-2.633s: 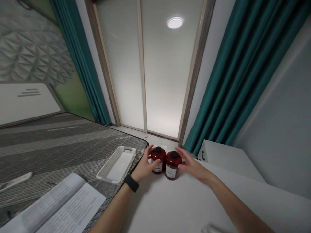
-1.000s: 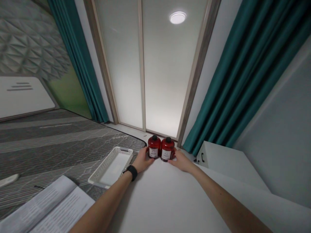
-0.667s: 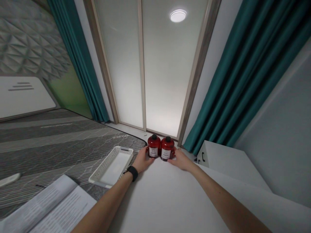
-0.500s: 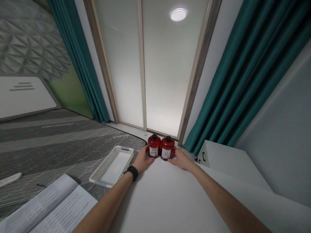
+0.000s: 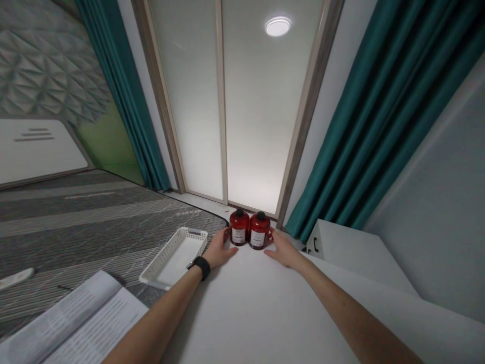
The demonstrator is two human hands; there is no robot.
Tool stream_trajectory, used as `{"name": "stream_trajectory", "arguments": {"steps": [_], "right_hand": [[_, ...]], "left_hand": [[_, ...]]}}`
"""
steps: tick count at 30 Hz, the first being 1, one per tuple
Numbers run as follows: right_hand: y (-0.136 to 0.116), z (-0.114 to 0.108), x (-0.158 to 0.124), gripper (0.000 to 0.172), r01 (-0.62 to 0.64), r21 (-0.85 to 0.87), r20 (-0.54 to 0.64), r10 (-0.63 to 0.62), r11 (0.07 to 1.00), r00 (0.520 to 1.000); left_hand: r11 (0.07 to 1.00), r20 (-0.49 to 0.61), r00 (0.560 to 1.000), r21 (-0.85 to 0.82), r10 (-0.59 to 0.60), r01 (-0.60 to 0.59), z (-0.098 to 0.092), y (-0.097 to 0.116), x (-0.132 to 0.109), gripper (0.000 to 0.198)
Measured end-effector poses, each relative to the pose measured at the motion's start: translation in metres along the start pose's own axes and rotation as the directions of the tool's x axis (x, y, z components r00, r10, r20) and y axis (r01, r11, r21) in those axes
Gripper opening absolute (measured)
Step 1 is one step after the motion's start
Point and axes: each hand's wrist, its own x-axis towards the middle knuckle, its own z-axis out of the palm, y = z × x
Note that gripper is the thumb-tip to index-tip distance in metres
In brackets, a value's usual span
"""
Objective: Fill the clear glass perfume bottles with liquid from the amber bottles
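Note:
Two red bottles with black caps and white labels stand upright side by side at the far end of a white tabletop [image 5: 261, 308]. Beside the left bottle [image 5: 238, 227] is my left hand [image 5: 220, 250], with a dark watch on its wrist. Its thumb is spread away from the fingers, which reach the bottle's left side. My right hand [image 5: 282, 247] is just right of the right bottle [image 5: 259, 231], thumb apart and fingertips near its side. Both hands look loosened around the bottles; whether the fingertips still touch them is hard to tell.
A white plastic basket [image 5: 151, 275] sits left of my left hand on a grey patterned bed cover [image 5: 94, 217]. Nearer lies an open book [image 5: 98, 323]. To the right is a white drawer cabinet [image 5: 352, 247], with teal curtains [image 5: 348, 136] and a frosted sliding door [image 5: 257, 121] beyond.
Both hands have eased outward from the bottles, my left hand to the left and my right thumb slightly off the right bottle. The bottles remain standing side by side.

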Motion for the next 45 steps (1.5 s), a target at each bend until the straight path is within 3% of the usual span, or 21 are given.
{"name": "stream_trajectory", "arguments": {"steps": [6, 13, 25, 33, 38, 42, 45], "right_hand": [[0.001, 0.005, -0.004, 0.073, -0.064, 0.106, -0.073, 0.072, 0.992, 0.995], [0.0, 0.022, -0.002, 0.077, -0.162, 0.179, -0.132, 0.187, 0.97, 0.973], [-0.008, 0.023, -0.001, 0.081, -0.142, 0.137, -0.132, 0.16, 0.98, 0.978], [-0.006, 0.016, -0.021, 0.071, -0.118, 0.085, -0.126, 0.128, 0.989, 0.984], [-0.01, 0.006, -0.047, 0.06, -0.091, 0.074, -0.088, 0.097, 0.993, 0.991], [-0.016, -0.007, -0.073, 0.047, -0.075, 0.083, -0.022, 0.077, 0.994, 0.997], [-0.018, -0.018, -0.097, 0.039, -0.069, 0.096, 0.011, 0.069, 0.993, 0.998]], "left_hand": [[0.997, 0.014, 0.997, -0.001, -0.081, 0.081, -0.007, 0.004, -0.006, 0.07], [0.994, 0.043, 0.994, -0.04, -0.104, 0.106, -0.005, 0.009, -0.009, 0.064], [0.997, 0.029, 0.998, -0.037, -0.063, 0.064, -0.006, 0.017, -0.01, 0.053], [0.992, -0.049, 0.997, 0.104, -0.059, 0.064, -0.013, 0.022, -0.018, 0.049], [0.988, -0.043, 0.999, 0.156, 0.015, -0.008, -0.015, 0.042, -0.035, 0.037], [0.991, 0.089, 0.992, 0.088, 0.091, -0.099, -0.006, 0.073, -0.052, 0.028], [0.983, 0.237, 0.955, 0.001, 0.177, -0.182, 0.001, 0.101, -0.065, 0.023]]}}
